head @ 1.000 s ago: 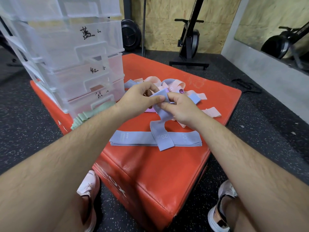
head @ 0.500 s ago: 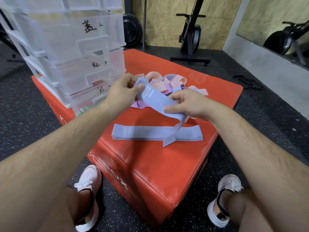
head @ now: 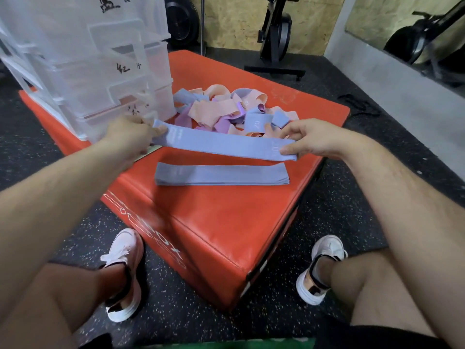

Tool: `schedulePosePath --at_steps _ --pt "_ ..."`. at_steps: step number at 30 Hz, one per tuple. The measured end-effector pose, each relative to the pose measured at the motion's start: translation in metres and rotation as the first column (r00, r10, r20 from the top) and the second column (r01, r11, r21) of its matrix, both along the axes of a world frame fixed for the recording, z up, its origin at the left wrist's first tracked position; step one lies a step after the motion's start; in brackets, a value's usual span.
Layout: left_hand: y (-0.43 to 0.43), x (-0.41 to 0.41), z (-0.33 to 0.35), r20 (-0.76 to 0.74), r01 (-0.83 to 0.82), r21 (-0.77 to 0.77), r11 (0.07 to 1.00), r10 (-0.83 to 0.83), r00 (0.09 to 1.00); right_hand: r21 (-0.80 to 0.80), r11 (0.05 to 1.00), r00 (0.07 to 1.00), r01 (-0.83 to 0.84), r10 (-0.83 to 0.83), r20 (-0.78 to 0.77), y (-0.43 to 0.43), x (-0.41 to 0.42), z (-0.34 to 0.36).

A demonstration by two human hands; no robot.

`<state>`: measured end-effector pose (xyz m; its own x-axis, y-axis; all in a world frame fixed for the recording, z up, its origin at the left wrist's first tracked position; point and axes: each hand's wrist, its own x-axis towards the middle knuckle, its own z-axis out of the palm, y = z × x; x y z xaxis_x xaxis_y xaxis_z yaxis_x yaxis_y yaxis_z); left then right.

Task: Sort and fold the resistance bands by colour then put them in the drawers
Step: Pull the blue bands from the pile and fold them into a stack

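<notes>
A blue resistance band (head: 221,144) is stretched flat in the air between my hands. My left hand (head: 130,133) pinches its left end and my right hand (head: 312,139) pinches its right end. Just below it, a stack of flat blue bands (head: 221,175) lies on the red padded box (head: 226,222). Behind the held band is a tangled heap of pink, purple and blue bands (head: 226,109). A clear plastic drawer unit (head: 83,59) with handwritten labels stands on the box's left part, drawers closed.
A bit of green band (head: 148,151) shows under my left wrist beside the drawer unit. My feet in pale shoes (head: 123,273) flank the box on speckled black floor. An exercise machine (head: 274,36) and a weight plate (head: 181,21) stand by the far wall.
The blue band hung twisted between my hands; both hands have moved apart and pulled it out straight and flat above the stack.
</notes>
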<state>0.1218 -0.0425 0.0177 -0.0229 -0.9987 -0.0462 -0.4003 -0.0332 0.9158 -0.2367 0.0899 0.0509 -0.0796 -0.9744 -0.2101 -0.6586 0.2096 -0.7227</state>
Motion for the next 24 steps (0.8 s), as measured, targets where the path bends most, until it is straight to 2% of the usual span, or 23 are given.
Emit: schedulePosePath --at_steps 3,9,14,20,24 --pt "0.008 0.002 -0.013 0.134 0.056 0.057 0.997 -0.063 0.989 0.016 1.000 0.999 0.011 -0.012 0.041 0.003 -0.003 -0.010" --pt "0.022 0.001 -0.035 0.263 0.056 0.005 0.998 -0.055 0.963 0.054 0.998 0.997 0.027 -0.023 -0.080 0.007 0.004 -0.027" --pt "0.025 0.005 -0.046 0.373 0.079 -0.010 0.997 -0.070 0.925 0.076 0.997 0.970 0.013 0.006 -0.243 0.004 0.011 -0.041" --pt "0.034 0.000 -0.046 0.488 0.129 -0.032 0.991 -0.097 0.867 0.090 0.996 0.962 0.027 -0.001 -0.272 0.002 0.012 -0.049" --pt "0.031 0.006 -0.048 0.526 0.155 -0.116 0.981 -0.071 0.847 0.069 0.998 0.951 0.013 0.009 -0.309 0.004 0.012 -0.052"
